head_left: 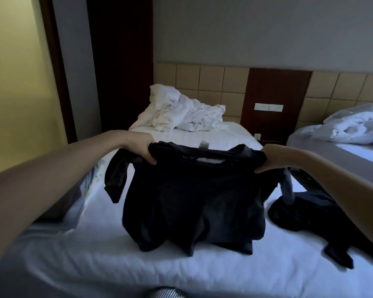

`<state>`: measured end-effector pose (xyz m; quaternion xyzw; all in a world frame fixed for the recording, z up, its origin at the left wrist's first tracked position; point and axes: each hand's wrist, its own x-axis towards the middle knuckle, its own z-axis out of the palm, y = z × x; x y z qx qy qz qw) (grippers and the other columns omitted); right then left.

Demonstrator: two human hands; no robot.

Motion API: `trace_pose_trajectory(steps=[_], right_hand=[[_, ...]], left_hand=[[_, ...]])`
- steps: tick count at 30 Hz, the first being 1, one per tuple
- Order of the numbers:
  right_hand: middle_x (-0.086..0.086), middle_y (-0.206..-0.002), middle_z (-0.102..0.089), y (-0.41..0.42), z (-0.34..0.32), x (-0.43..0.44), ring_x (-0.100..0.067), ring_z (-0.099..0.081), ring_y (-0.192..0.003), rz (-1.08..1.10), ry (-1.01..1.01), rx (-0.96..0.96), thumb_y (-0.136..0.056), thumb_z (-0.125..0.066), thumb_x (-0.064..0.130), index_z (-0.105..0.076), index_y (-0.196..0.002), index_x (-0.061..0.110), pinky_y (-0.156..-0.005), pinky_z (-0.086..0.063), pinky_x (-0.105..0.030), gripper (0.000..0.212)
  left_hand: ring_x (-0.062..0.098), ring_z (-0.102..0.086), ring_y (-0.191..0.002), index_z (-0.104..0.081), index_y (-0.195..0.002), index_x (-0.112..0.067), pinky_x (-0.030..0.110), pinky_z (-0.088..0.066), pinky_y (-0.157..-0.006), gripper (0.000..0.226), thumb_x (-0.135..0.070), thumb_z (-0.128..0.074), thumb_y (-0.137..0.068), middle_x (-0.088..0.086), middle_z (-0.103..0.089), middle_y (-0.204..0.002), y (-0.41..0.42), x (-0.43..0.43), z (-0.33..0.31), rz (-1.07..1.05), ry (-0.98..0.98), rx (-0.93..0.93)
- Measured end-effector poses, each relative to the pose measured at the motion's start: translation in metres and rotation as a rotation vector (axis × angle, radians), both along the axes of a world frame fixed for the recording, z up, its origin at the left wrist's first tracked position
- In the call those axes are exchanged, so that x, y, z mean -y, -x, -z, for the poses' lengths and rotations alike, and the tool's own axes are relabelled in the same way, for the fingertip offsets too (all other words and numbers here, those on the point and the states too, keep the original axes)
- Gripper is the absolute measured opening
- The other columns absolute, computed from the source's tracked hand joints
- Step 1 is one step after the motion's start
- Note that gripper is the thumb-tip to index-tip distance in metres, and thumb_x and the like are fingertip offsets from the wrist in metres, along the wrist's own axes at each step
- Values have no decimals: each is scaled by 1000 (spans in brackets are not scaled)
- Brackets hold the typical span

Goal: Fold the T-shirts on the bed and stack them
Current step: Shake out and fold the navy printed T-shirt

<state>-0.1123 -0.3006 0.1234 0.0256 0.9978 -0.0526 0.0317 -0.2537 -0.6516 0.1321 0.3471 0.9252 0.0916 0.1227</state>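
Looking from the near edge of the bed (pixel 95 261): white sheet, lightly creased, dim light. A patch of striped fabric (pixel 166 293) shows just below that edge; we cannot tell what it belongs to.

Mid-bed, the dark T-shirt (pixel 192 201) is held up facing us. Its hem is bunched on the sheet and its upper part is lifted clear. The left hand (pixel 143 148) grips one shoulder seam, fingers curled over the cloth. The right hand (pixel 270 158) grips the other shoulder the same way. One short sleeve hangs free below each hand. The neck opening sags between the hands.

A second dark garment (pixel 306 218) lies crumpled and flat at the right edge of the bed, just beside the held shirt. At the left edge lies a pale item with yellow marks (pixel 88 186), too blurred to identify.

At the far end, a rumpled white duvet (pixel 181 114) is heaped against the headboard (pixel 211 82), which is padded in tan squares.

Room: a dark wood panel (pixel 276 89) with a switch plate (pixel 268 107) stands right of the headboard. A neighbouring bed (pixel 323 153) with its own white bedding (pixel 357 124) is on the right. The wall above is grey (pixel 267 29). A dark doorway (pixel 121 61) and a yellow wall (pixel 13 72) are on the left.
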Motion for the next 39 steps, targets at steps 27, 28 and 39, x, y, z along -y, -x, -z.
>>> trace_pose_trajectory(steps=[27, 28, 39], right_hand=[[-1, -85, -69, 40, 51, -16, -14, -66, -77, 68, 333, 78, -84, -69, 27, -63, -83, 18, -68, -50, -20, 11], [1, -82, -69, 38, 50, -15, -10, -65, -72, 46, 277, 90, -81, -72, 29, -63, -82, 19, -63, -48, -16, 14], [1, -99, -63, 73, 64, -15, -23, -59, -94, 53, -448, -168, -89, -52, 49, -55, -105, 22, -65, -36, -31, 32]], left_hand=[[18, -64, -69, -61, -83, -13, 33, -50, -66, 24, -34, -73, -76, 9, -67, -80, 58, -8, 56, 20, -92, 118], [20, -66, -70, -64, -85, -13, 36, -52, -68, 31, -39, -76, -72, 10, -69, -81, 57, -6, 54, 13, -68, 143], [23, -57, -69, -53, -70, -15, 32, -40, -61, 23, -29, -66, -81, 1, -58, -71, 77, -20, 84, -63, 76, -295]])
